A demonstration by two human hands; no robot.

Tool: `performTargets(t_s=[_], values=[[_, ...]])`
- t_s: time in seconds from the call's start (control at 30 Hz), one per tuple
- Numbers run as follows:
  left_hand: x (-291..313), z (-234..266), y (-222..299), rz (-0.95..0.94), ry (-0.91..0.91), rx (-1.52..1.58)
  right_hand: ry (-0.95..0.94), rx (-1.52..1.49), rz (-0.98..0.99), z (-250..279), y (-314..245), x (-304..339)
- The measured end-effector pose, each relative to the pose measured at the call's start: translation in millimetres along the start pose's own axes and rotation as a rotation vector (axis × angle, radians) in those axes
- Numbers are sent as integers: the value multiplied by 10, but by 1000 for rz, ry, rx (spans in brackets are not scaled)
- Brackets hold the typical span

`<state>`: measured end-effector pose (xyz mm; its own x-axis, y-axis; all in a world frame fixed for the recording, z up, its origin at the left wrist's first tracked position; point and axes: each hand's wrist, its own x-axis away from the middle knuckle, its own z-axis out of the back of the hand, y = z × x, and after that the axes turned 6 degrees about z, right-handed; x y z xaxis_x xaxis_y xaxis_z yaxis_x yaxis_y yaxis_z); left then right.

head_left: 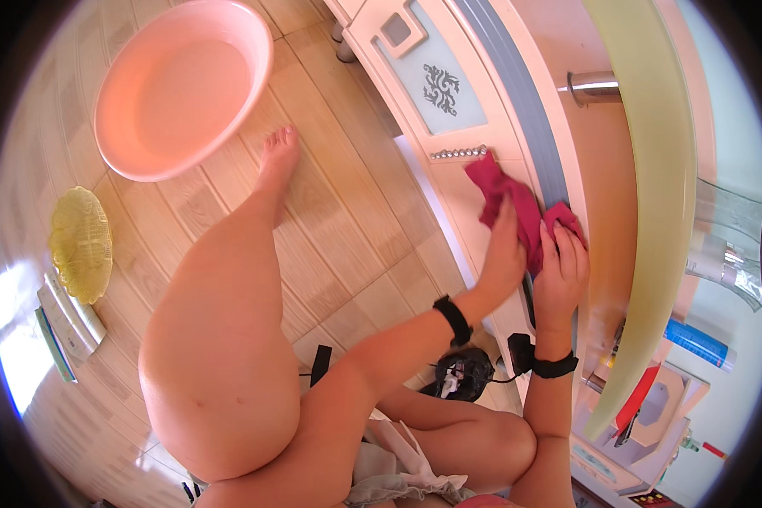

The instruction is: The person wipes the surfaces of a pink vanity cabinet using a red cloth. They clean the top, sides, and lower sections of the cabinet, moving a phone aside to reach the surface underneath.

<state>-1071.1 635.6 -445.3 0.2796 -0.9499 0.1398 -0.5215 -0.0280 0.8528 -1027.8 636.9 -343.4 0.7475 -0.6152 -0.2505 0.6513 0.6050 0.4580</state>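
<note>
A dark pink cloth (523,203) lies bunched against the cream front of a cabinet (461,190), below its row of shiny beads. My left hand (506,252), slightly blurred, is closed on the cloth's left part, with much of its fingers hidden. Beside it on the right, my right hand (560,267) has its fingers bent over another fold of the same cloth, at the cabinet's grey band (529,102). Black straps circle both my wrists.
A pink basin (258,93) stands on the wood-look floor at upper left, with a yellow see-through basket (81,245) nearer. My bare leg (216,339) stretches between them and the cabinet. A black bag (466,374) sits below my wrists. Above the cabinet runs a yellowish-green top (652,169).
</note>
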Motion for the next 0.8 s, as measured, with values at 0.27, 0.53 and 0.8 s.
performTargets(t_s=[0.27,0.53,0.8], values=[[-411,244,-234,-12,129,-149,-143,-15,-1,-114,3,68],[-593,369,-311,-83,131,-318,-213,-33,19,-171,-57,69],[-699,200,-351,-147,401,-129,-216,-33,20,-240,-60,143]])
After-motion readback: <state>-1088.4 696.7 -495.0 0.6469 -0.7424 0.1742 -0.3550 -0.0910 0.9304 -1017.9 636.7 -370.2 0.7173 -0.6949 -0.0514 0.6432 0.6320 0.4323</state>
